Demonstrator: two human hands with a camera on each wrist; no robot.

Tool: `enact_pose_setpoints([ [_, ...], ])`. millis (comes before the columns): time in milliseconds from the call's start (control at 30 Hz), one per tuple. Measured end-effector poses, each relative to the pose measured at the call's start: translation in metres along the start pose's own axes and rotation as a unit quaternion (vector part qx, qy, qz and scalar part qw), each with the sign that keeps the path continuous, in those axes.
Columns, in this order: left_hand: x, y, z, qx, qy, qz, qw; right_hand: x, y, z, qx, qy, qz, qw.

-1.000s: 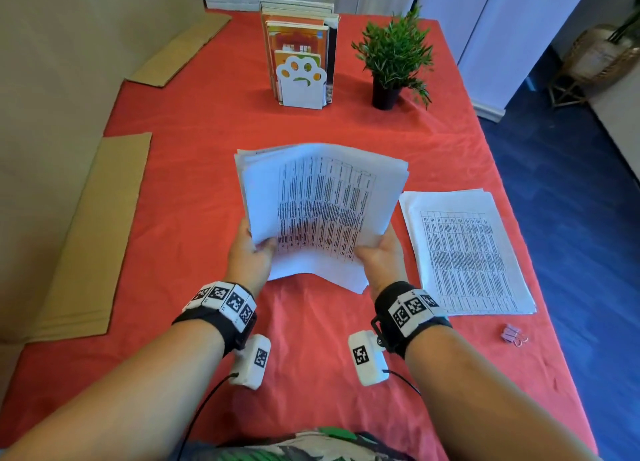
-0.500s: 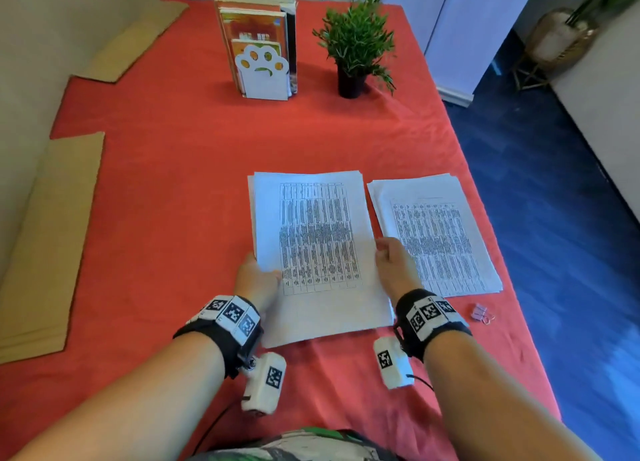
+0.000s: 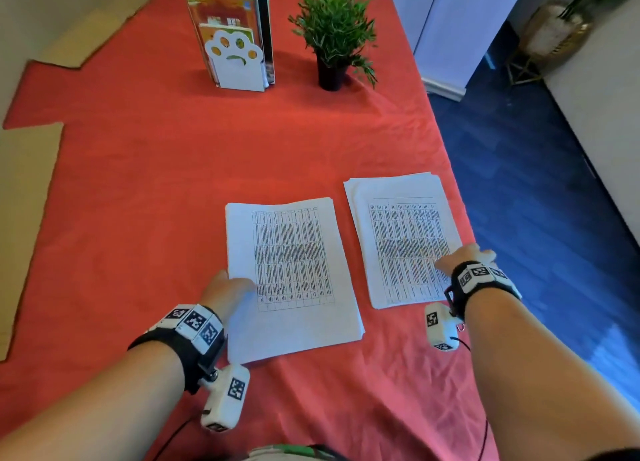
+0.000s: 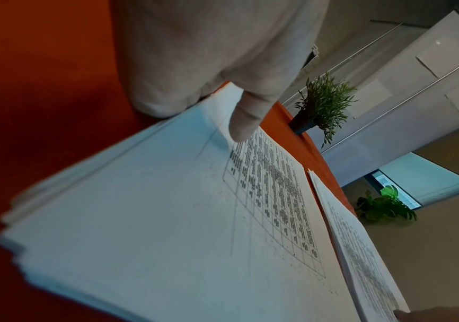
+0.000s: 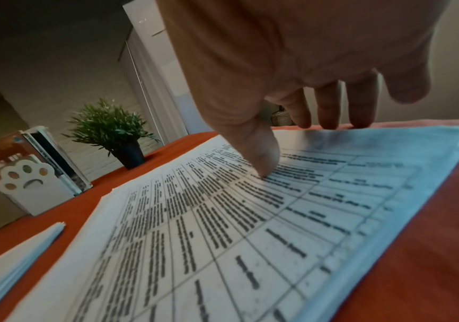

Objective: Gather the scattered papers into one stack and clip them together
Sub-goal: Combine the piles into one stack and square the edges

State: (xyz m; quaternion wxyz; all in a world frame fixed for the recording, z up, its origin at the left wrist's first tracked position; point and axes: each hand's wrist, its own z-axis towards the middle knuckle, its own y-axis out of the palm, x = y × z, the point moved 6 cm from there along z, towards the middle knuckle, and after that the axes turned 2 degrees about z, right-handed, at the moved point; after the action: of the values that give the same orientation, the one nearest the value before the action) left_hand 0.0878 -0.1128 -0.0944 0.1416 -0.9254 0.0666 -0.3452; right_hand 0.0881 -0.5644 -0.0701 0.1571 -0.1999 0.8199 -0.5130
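Observation:
Two stacks of printed papers lie side by side on the red tablecloth (image 3: 173,183). The left stack (image 3: 291,277) lies flat, and my left hand (image 3: 239,282) grips its left edge. Its thumb (image 4: 245,122) lies on the top sheet and the fingers are hidden under the edge. The right stack (image 3: 401,238) is slightly fanned. My right hand (image 3: 464,256) rests on its right side, thumb tip (image 5: 267,165) pressing the top sheet, fingers (image 5: 330,104) reaching down to the far edge. No binder clip shows in any view.
A white paw-shaped bookend with books (image 3: 235,48) and a small potted plant (image 3: 334,41) stand at the back. Cardboard sheets (image 3: 24,200) lie along the left. The table's right edge (image 3: 450,169) runs close beside the right stack, with blue floor beyond.
The stack held up by both hands has been laid flat on the cloth. My right hand let go of it and moved right onto the other stack. My left hand stays at its edge.

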Motion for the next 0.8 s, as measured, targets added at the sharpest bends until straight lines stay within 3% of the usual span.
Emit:
enact_pose_setpoints([
  [800,-0.006,-0.003,0.001,-0.019,0.022,-0.018,0.999,-0.006,0.015,0.015,-0.059,0.04,-0.027,0.997],
])
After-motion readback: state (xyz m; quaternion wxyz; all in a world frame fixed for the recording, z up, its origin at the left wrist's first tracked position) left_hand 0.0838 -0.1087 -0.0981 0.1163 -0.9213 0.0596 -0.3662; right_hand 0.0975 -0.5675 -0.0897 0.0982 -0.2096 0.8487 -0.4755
